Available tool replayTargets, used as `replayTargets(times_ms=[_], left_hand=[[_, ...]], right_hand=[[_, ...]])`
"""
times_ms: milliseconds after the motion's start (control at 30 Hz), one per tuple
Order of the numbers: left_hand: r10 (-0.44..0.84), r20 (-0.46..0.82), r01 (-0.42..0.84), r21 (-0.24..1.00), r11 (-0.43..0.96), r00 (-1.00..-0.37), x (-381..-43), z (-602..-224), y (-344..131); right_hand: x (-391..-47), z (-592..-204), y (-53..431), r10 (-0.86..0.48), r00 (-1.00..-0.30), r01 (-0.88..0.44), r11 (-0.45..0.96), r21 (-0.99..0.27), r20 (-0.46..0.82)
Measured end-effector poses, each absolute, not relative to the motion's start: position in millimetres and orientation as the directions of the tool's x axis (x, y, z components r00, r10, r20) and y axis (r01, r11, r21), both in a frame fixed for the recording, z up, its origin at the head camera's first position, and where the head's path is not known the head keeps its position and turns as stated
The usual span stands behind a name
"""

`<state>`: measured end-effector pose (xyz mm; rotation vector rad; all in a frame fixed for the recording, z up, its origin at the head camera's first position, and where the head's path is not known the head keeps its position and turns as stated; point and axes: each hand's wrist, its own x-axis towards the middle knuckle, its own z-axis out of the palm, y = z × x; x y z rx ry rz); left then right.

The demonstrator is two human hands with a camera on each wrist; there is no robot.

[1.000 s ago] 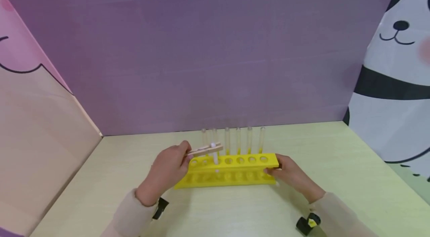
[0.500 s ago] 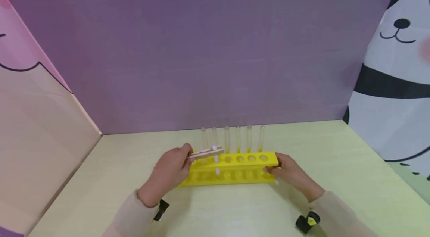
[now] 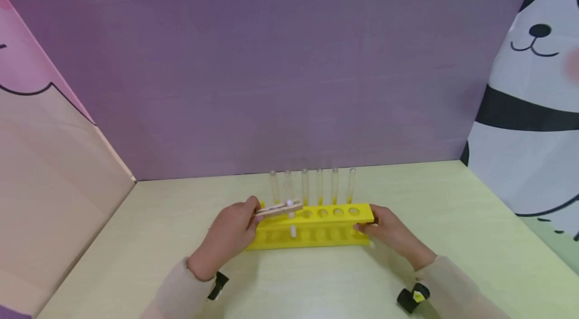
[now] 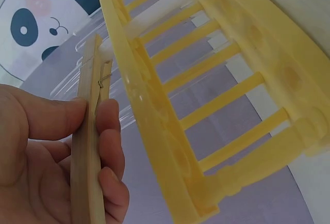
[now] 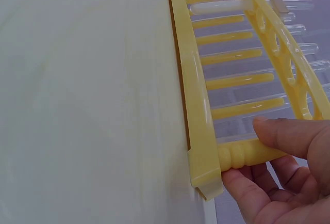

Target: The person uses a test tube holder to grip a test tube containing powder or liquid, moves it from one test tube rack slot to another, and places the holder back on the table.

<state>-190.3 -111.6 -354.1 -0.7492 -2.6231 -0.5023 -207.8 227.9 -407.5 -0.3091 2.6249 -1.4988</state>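
My left hand (image 3: 229, 227) grips a wooden test tube clamp (image 3: 275, 209) by its handle, fingers and thumb curled round it in the left wrist view. The clamp's jaws are around the top of a white-filled test tube (image 4: 165, 10). That tube passes down through a hole in the upper bar of the yellow test tube rack (image 3: 312, 245), its lower end (image 5: 198, 8) close to the bottom bar. At the rack's right end my right hand (image 3: 392, 233) grips the end post (image 5: 247, 153) between thumb and fingers.
Several clear, upside-down test tubes (image 3: 305, 187) stand on pegs along the rack's back. The pale table (image 3: 316, 284) runs back to a purple wall (image 3: 280, 83). A panda-printed panel (image 3: 529, 158) stands at the right, a pink and beige one at the left.
The left hand has lowered the clamp and the white-filled test tube, so more of the tube shows below the rack's upper bar. The right hand keeps its grip on the rack.
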Motion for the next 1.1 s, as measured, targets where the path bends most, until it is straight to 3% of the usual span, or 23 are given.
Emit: replayTargets(times_ms=[1100], left_hand=[[0.414, 0.416, 0.530, 0.215, 0.821, -0.810, -189.3, -357.4, -109.7]], right_hand=[[-206.4, -405.5, 226.6, -0.221, -0.975, -0.108, 0.503, -0.857, -0.007]])
